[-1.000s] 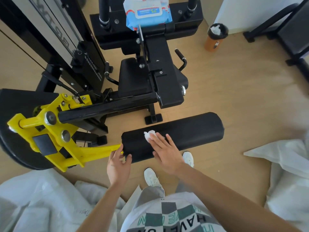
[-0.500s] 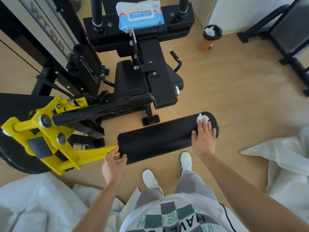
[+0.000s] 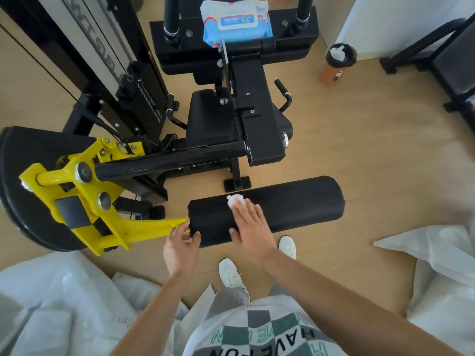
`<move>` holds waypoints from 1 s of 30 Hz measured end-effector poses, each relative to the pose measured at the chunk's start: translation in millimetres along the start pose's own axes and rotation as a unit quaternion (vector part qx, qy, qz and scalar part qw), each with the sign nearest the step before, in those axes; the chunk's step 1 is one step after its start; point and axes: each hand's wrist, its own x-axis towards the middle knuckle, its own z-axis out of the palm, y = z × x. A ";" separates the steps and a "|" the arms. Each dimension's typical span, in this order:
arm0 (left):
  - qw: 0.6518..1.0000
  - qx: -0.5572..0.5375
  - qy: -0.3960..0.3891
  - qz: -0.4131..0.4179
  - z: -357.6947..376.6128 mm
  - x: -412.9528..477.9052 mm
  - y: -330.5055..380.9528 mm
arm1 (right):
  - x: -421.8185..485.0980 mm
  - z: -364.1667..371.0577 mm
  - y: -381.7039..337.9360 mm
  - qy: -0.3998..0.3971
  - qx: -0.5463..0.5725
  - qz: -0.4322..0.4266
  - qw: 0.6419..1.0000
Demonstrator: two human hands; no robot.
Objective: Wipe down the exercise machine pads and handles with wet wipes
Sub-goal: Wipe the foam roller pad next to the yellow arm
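Observation:
A long black roller pad (image 3: 290,204) lies across the lower middle of the head view, fixed to a yellow lever arm (image 3: 102,214). My right hand (image 3: 250,227) presses a crumpled white wet wipe (image 3: 234,200) flat onto the pad's left half with straight fingers. My left hand (image 3: 181,246) grips the pad's left end where it meets the yellow arm. Further back stand the machine's black seat pad (image 3: 209,119) and two black side handles (image 3: 282,95). A blue pack of wet wipes (image 3: 237,23) rests on top of the machine.
An orange cup (image 3: 335,65) with a used wipe in it stands on the wooden floor at the right. Another black bench frame (image 3: 452,65) fills the far right. White plastic sheets (image 3: 437,276) lie at both lower corners. The weight stack column (image 3: 102,47) rises at the left.
My right hand slid the wipe from the pad's left part to its right end, and is now back on the left half. My left hand kept its hold.

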 end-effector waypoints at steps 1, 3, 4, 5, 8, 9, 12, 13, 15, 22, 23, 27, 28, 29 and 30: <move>1.000 0.003 -0.001 0.000 0.4 0.1 -0.5 | 1.6 2.8 -12.2 -0.015 -0.005 -0.031 0.999; 1.000 0.009 -0.003 0.001 0.9 -0.7 -1.2 | 4.5 6.9 -33.2 -0.038 -0.018 -0.085 0.996; 1.000 0.011 -0.006 0.002 0.8 -1.6 -2.0 | 5.3 8.7 -41.9 -0.046 -0.025 -0.103 0.993; 1.000 0.012 -0.009 0.005 0.5 -2.8 -2.7 | 6.3 10.5 -48.3 -0.055 -0.029 -0.116 0.991; 1.000 0.017 -0.015 0.015 -0.3 -7.3 -6.1 | 8.8 13.3 -54.1 -0.079 -0.036 -0.147 0.985; 1.000 0.017 -0.017 0.014 -0.5 -8.7 -7.4 | 9.1 13.2 -51.7 -0.083 -0.041 -0.157 0.983; 1.000 0.007 -0.024 0.005 -1.5 -11.2 -9.5 | 6.3 9.9 -34.8 -0.068 -0.063 -0.168 0.981; 1.000 0.008 -0.027 0.004 -2.3 -11.2 -9.7 | 3.6 8.4 -27.1 -0.056 -0.066 -0.155 0.984; 0.999 0.021 -0.025 0.002 -4.5 -9.8 -8.0 | -3.5 4.6 -9.0 -0.034 -0.061 -0.104 0.992; 0.997 0.073 0.007 -0.014 2.9 1.2 17.9 | -26.9 -17.6 88.6 0.046 -0.018 0.149 0.988; 0.996 0.087 0.004 -0.013 5.9 3.0 23.0 | -29.6 -22.6 104.1 0.058 -0.014 0.187 0.981; 0.992 0.128 -0.007 -0.004 15.4 15.2 38.7 | -35.5 -40.6 154.3 0.097 -0.024 0.296 0.950; 0.991 0.131 -0.012 -0.010 17.2 18.4 40.7 | -35.4 -42.8 162.5 0.097 -0.023 0.311 0.945; 0.991 0.132 -0.018 -0.017 19.0 20.8 41.6 | -34.9 -43.8 168.2 0.097 -0.018 0.324 0.941; 0.991 0.132 -0.022 -0.022 20.2 22.2 42.6 | -33.9 -44.2 171.8 0.097 -0.012 0.334 0.937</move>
